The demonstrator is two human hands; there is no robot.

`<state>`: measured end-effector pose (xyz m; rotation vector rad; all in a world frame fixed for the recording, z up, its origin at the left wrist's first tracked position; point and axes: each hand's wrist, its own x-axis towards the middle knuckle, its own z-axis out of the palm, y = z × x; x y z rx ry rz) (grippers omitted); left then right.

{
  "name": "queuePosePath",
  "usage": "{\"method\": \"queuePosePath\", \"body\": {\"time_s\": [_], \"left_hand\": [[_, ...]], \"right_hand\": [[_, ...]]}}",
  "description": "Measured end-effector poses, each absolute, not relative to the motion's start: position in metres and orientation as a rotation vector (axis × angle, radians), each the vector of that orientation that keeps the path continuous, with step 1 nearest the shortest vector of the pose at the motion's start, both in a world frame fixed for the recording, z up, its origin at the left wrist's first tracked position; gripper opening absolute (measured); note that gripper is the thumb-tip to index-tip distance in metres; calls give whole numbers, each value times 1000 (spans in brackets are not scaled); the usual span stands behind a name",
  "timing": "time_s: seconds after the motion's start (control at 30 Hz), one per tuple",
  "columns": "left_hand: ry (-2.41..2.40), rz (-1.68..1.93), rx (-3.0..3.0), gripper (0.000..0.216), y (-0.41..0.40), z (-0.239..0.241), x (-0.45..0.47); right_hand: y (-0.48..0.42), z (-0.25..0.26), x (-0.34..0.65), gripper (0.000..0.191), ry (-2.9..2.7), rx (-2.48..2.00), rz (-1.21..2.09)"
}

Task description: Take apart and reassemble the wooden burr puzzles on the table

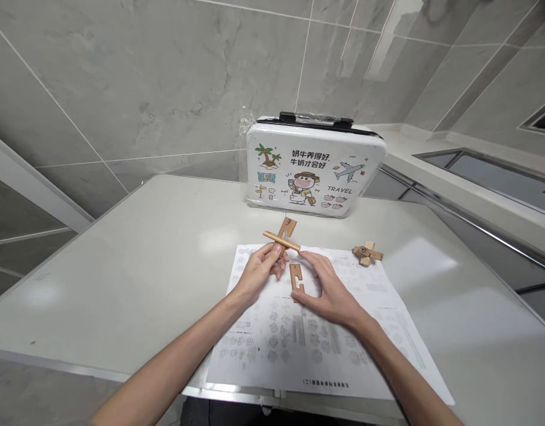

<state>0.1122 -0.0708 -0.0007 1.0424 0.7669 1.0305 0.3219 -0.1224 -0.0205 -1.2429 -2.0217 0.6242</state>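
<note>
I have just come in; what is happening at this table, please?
A person's left hand holds two crossed wooden pieces above a printed sheet. The right hand touches a notched wooden piece with its thumb. A cross-shaped wooden cluster lies at the sheet's far right corner, and a white case stands behind.

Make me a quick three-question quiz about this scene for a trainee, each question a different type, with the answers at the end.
1. True or false: the left hand is holding the crossed wooden pieces.
2. Which thing sits at the far right corner of the paper sheet?
A. a mug
B. the joined wooden blocks
C. a pair of scissors
3. Fill in the blank: the English word printed on the white case is ____.

Key: 1. True. 2. B. 3. TRAVEL.
</note>
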Motion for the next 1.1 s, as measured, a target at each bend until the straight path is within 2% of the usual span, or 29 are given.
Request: {"method": "queuePosePath", "body": {"time_s": [0.07,0.33,0.47,0.73,0.97,1.1], "left_hand": [[753,1032,993,47,-70,-1,112],[770,1042,923,48,-70,3,108],[806,1059,972,46,-70,1,109],[905,1045,1112,48,-70,-2,113],[891,927,1191,48,-75,-5,116],[906,929,1176,47,-75,-6,118]], "right_hand": [[-122,-22,326,87,-2081,-1230,702],[-123,-19,332,97,-2120,-1239,781],[-124,-17,331,93,-2045,-1252,807],[-114,-19,333,75,-1406,-1168,1045],[-113,-20,330,87,-1331,-1086,1120],[-113,-18,328,88,-1244,-1080,1106]]}}
